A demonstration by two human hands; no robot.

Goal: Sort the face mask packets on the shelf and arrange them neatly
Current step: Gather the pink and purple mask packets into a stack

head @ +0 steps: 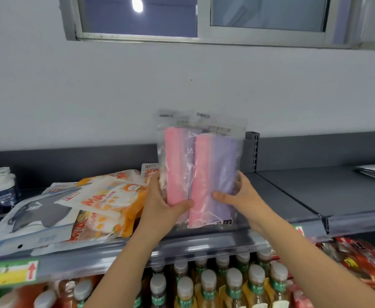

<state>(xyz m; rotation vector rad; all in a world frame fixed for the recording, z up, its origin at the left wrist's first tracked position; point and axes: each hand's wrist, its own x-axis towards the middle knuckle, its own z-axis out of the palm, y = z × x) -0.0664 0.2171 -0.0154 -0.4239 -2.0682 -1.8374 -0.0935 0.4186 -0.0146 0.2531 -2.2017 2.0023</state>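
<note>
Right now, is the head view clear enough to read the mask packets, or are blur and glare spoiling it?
Head view: colours on the mask packets show well, but their print is smeared and the plastic has a pale sheen. Head view: the shelf edge bows from the wide lens, and the bottles below are soft. Head view: a bright spot glares in the window.

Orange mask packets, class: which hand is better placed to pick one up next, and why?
Probably left: the left hand sits beside the orange packets, while the right hand grips the pink-purple packets on their far side.
</note>
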